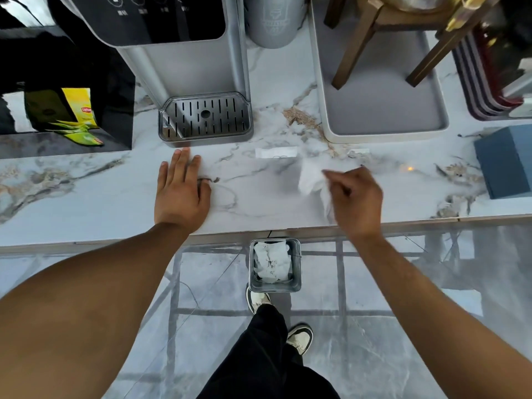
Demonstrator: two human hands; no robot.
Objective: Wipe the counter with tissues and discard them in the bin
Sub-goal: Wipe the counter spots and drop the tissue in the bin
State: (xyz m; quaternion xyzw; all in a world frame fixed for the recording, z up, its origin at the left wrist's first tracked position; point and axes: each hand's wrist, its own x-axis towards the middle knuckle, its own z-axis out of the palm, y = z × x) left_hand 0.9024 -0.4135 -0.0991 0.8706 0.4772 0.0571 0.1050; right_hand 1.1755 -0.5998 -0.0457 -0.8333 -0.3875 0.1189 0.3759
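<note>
My right hand [355, 198] pinches a crumpled white tissue [311, 180] just above the marble counter [253, 197], right of centre; the tissue is motion-blurred. Flat on the counter lies my left hand [180, 188], fingers spread, in front of the water dispenser, holding nothing. Down on the floor, just below the counter edge and between my arms, stands a small grey square bin [275, 264] with used white tissues inside.
A grey water dispenser with a drip tray [205, 116] stands at the back. A black box with tea packets [83, 116] sits left, a grey tray [383, 110] with a wooden stand sits right, a blue box [506, 159] far right. Small paper slips [276, 152] lie mid-counter.
</note>
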